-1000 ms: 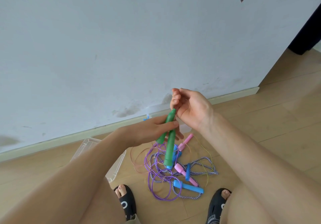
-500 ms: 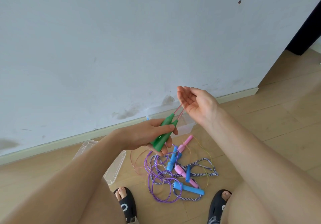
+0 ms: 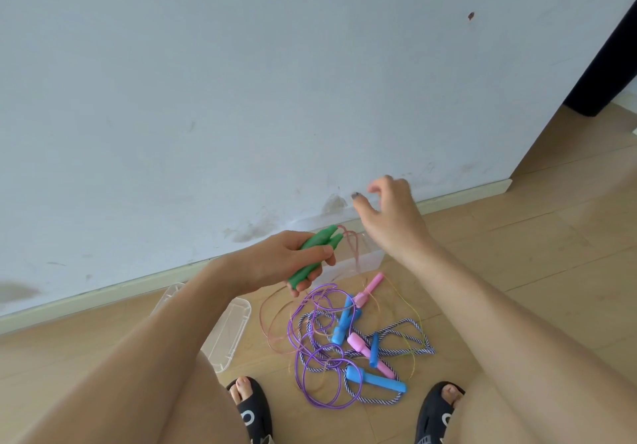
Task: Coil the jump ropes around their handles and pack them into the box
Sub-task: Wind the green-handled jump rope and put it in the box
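My left hand (image 3: pixel 275 261) grips two green handles (image 3: pixel 315 248) side by side, tips pointing up to the right. A thin pink rope (image 3: pixel 355 247) leaves their tips and hangs down in a loop. My right hand (image 3: pixel 389 216) hovers up and to the right of the handles, blurred, fingers loosely spread, with nothing visibly in it. A clear plastic box (image 3: pixel 370 259) stands on the floor by the wall behind my hands. On the floor below lies a tangle: purple rope (image 3: pixel 310 309), striped rope (image 3: pixel 413 326), blue handles (image 3: pixel 377 380) and pink handles (image 3: pixel 370 286).
The clear lid (image 3: pixel 238 319) lies on the wooden floor to the left, partly under my left forearm. My feet in black slippers (image 3: pixel 250 409) flank the tangle. A pale wall rises straight ahead, and a dark object (image 3: pixel 606 47) stands at the far right.
My left hand brought the green handles together and tilted them. My right hand let go of the rope near their tips, opened, and moved up and to the right.
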